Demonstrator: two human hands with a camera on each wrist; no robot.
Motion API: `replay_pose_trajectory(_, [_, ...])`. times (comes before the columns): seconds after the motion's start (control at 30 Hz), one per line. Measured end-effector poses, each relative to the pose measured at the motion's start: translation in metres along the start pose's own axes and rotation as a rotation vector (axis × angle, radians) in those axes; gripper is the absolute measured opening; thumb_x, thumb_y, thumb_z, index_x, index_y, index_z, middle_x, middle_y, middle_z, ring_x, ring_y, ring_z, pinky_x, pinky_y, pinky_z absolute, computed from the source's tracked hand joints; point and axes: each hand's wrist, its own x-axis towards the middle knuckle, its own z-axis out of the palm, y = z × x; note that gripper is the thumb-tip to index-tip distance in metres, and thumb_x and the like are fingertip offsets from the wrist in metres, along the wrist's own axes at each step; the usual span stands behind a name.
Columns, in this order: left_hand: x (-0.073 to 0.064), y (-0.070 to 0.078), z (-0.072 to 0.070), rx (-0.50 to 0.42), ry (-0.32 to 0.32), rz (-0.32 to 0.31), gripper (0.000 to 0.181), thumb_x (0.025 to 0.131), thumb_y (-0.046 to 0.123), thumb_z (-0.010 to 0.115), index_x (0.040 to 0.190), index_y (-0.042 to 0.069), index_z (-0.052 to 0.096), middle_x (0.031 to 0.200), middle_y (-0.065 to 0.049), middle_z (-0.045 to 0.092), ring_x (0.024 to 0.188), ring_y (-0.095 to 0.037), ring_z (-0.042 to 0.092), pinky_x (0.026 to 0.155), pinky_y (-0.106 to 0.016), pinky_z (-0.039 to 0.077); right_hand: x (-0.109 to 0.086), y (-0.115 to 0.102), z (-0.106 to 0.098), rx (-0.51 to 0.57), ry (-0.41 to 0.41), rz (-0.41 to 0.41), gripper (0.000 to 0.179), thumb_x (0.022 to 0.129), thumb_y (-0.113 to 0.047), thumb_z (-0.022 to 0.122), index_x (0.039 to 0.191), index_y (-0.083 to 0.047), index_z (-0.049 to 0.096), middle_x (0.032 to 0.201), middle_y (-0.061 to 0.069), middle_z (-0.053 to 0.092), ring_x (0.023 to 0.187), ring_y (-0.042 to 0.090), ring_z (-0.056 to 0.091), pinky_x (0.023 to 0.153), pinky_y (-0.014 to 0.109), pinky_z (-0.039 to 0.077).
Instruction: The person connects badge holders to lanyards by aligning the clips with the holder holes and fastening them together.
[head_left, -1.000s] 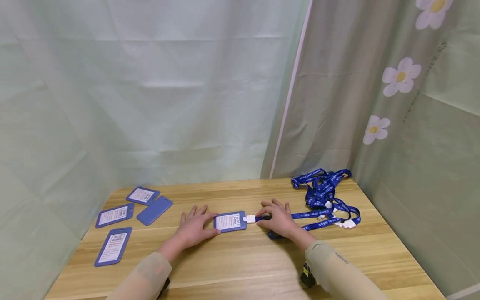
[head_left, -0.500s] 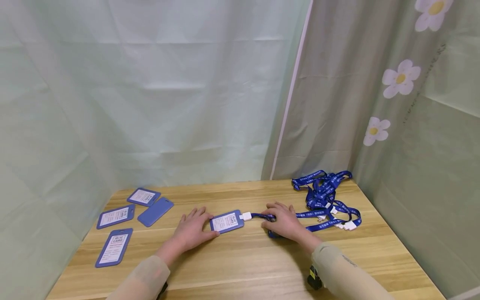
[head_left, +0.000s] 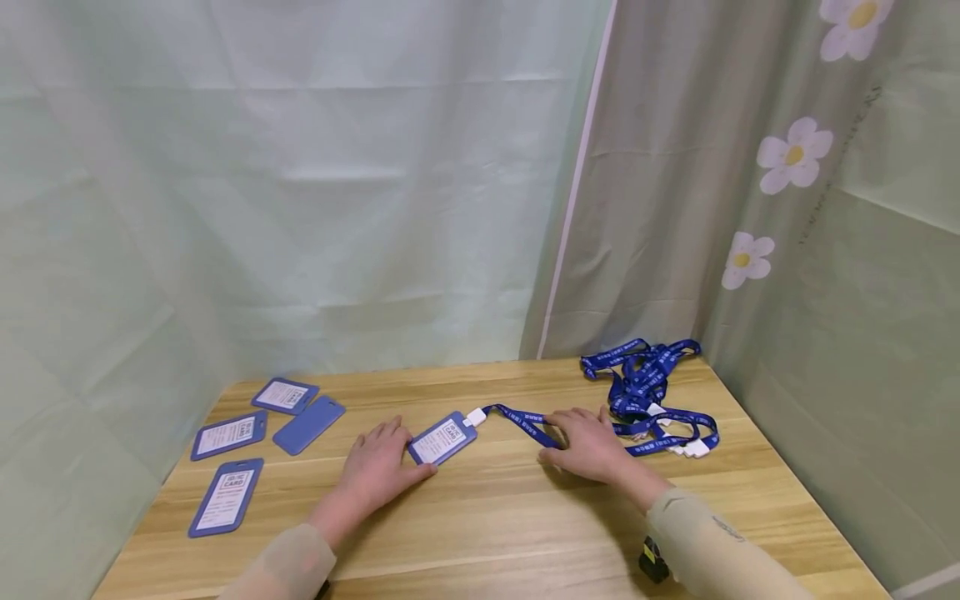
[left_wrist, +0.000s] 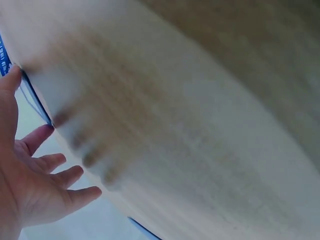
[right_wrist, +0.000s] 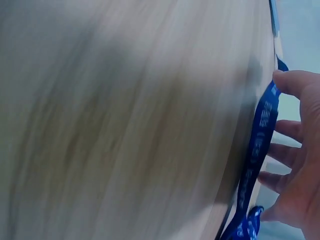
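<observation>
My left hand holds a blue ID card holder flat on the table, thumb and index finger at its opposite long edges. The holder lies tilted, its upper end to the right. In the left wrist view it is a thin edge between my left thumb and index finger. A white clip joins it to a blue printed lanyard, whose two straps spread apart toward my right hand. That hand grips the straps. In the right wrist view its thumb touches the lanyard, other fingers behind it.
Several more card holders lie at the left, one showing its plain blue back. A heap of blue lanyards with white clips lies at the right. Curtains enclose the wooden table.
My right hand has moved right along the lanyard, away from the clip, and the straps have spread. The held card holder has shifted left and turned counterclockwise under my left hand.
</observation>
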Motion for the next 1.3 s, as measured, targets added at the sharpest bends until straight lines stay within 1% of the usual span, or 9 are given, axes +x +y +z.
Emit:
replay_pose_trajectory(0.1, [-0.006,-0.005,-0.003,-0.022,-0.001,0.060,0.078,0.084,0.064,0.074,0.134,0.006,0.063,0.154,-0.026,0.043,0.140,-0.048,0.041,0.110,-0.075,0.027,-0.005,0.006,-0.003,-0.030,0.012,-0.042,0.069,0.090,-0.055,0.071,0.146,-0.017,0.058,0.149,0.012,0.054,0.140,0.044,0.043,0.115,0.076,0.008])
replay_pose_trajectory(0.2, [-0.015,-0.014,-0.009,-0.040,-0.026,0.187,0.074,0.091,0.059,0.070,0.145,0.011,0.057,0.157,-0.023,0.042,0.142,-0.049,0.038,0.111,-0.075,0.024,-0.011,0.016,-0.006,-0.067,0.015,-0.096,0.069,0.091,-0.055,0.070,0.149,-0.019,0.055,0.152,0.014,0.051,0.140,0.046,0.042,0.116,0.074,0.007])
replay_pose_trajectory(0.3, [-0.022,-0.024,-0.013,-0.031,-0.061,0.307,0.063,0.096,0.054,0.065,0.146,0.017,0.058,0.158,-0.019,0.042,0.143,-0.049,0.037,0.112,-0.074,0.022,-0.020,0.027,-0.009,-0.075,-0.008,-0.151,0.070,0.093,-0.057,0.067,0.152,-0.023,0.052,0.155,0.015,0.047,0.142,0.044,0.041,0.118,0.071,0.004])
replay_pose_trajectory(0.43, [-0.031,-0.031,-0.014,0.001,-0.119,0.383,0.060,0.100,0.057,0.057,0.149,0.022,0.056,0.159,-0.014,0.042,0.145,-0.047,0.034,0.113,-0.073,0.022,-0.033,0.036,-0.012,-0.040,-0.054,-0.235,0.072,0.094,-0.061,0.064,0.155,-0.026,0.048,0.160,0.016,0.040,0.144,0.040,0.039,0.118,0.071,0.005])
replay_pose_trajectory(0.6, [-0.038,-0.026,-0.012,0.043,-0.159,0.398,0.068,0.100,0.064,0.051,0.154,0.022,0.050,0.161,-0.014,0.038,0.148,-0.046,0.030,0.116,-0.070,0.021,-0.047,0.035,-0.014,-0.045,-0.117,-0.326,0.072,0.096,-0.064,0.059,0.157,-0.028,0.045,0.164,0.014,0.033,0.146,0.042,0.035,0.116,0.073,0.009])
replay_pose_trajectory(0.8, [-0.042,-0.012,-0.012,0.099,-0.143,0.420,0.072,0.100,0.064,0.050,0.155,0.018,0.048,0.160,-0.014,0.040,0.146,-0.044,0.034,0.118,-0.066,0.021,-0.052,0.024,-0.005,-0.081,-0.183,-0.317,0.080,0.098,-0.069,0.049,0.159,-0.019,0.040,0.167,0.006,0.029,0.152,0.036,0.026,0.121,0.065,0.007])
replay_pose_trajectory(0.93, [-0.041,0.000,-0.009,0.133,-0.110,0.447,0.068,0.101,0.062,0.051,0.154,0.020,0.050,0.153,-0.015,0.047,0.141,-0.041,0.040,0.116,-0.066,0.024,-0.047,0.017,0.002,-0.092,-0.166,-0.308,0.087,0.097,-0.071,0.047,0.158,-0.011,0.040,0.167,0.006,0.030,0.152,0.033,0.027,0.122,0.061,0.007])
replay_pose_trajectory(1.1, [-0.038,0.015,-0.001,0.147,-0.068,0.456,0.063,0.101,0.060,0.051,0.152,0.023,0.052,0.145,-0.012,0.051,0.134,-0.033,0.044,0.116,-0.066,0.026,-0.035,0.006,0.006,-0.100,-0.163,-0.291,0.090,0.096,-0.073,0.046,0.158,-0.008,0.040,0.166,0.008,0.031,0.152,0.031,0.026,0.123,0.059,0.006])
replay_pose_trajectory(1.3, [-0.034,0.034,0.006,0.151,-0.090,0.439,0.067,0.102,0.062,0.047,0.155,0.021,0.048,0.147,-0.012,0.049,0.135,-0.032,0.043,0.117,-0.065,0.025,-0.017,-0.010,0.009,-0.046,-0.176,-0.286,0.083,0.098,-0.067,0.049,0.158,-0.009,0.041,0.165,0.009,0.033,0.153,0.032,0.026,0.123,0.061,0.006])
